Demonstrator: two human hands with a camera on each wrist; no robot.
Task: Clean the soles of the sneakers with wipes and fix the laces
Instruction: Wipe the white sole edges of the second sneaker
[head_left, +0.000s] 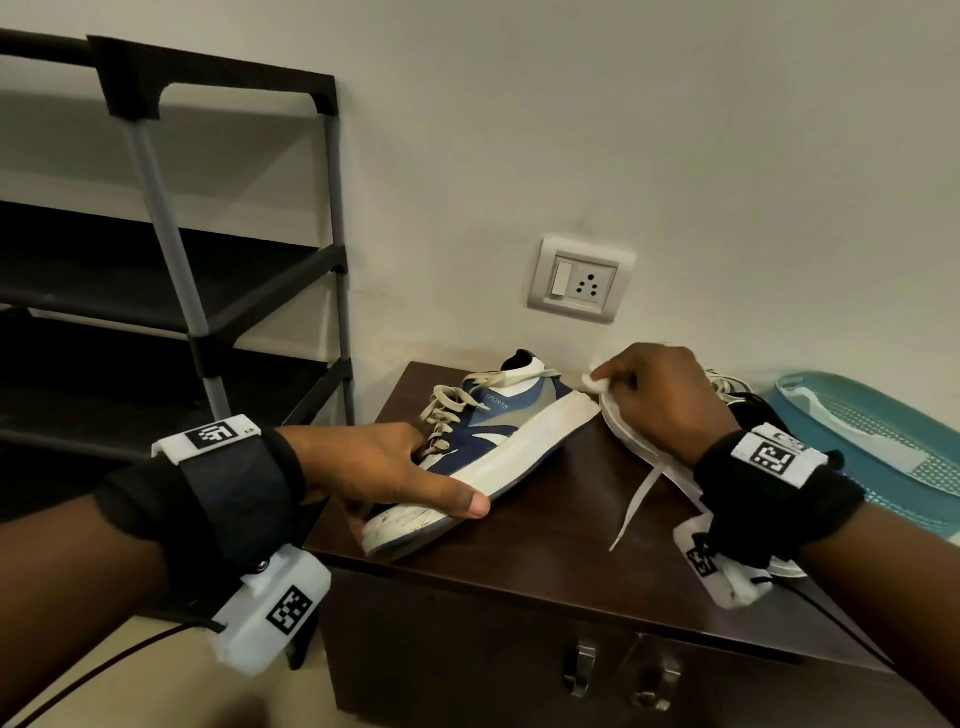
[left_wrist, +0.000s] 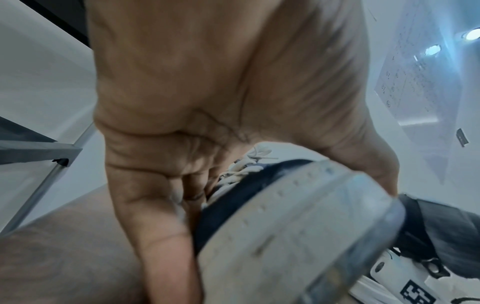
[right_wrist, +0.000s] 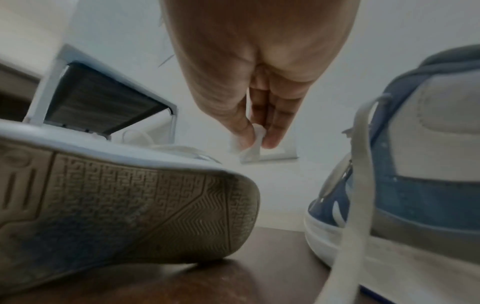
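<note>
The dark brown tabletop (head_left: 582, 525) belongs to a low wooden cabinet set against a pale wall (head_left: 623, 130). Its near-left corner lies just under the toe of a blue, grey and white sneaker (head_left: 498, 441), so the toe sits almost at the edge. Bare wood shows in front of this shoe, between it and the front edge.

The left hand (head_left: 379, 467) grips the sneaker at the toe end, with the thumb laid along the white sidewall and the fingers curled over the upper beside the beige laces (head_left: 447, 410). The shoe is tipped onto its side, its patterned rubber sole (right_wrist: 130, 205) turned toward the person's right and its heel pointing toward the wall.

The right hand (head_left: 660, 400) hovers above the gap between the two shoes, its thumb and fingers pinching a small crumpled white wipe (right_wrist: 250, 146) near the first shoe's heel. The second sneaker (right_wrist: 420, 168) stands to the right, mostly hidden behind that wrist in the head view, and a flat white lace (head_left: 636, 499) trails from it across the wood.

To the left stands a black shelf rack (head_left: 208, 249) with grey poles, close beside the cabinet. A white socket plate (head_left: 579, 280) is fixed to the wall behind the shoes. At the far right rests a teal perforated plastic tray (head_left: 878, 441). Metal handles (head_left: 582, 665) hang on the cabinet front.
</note>
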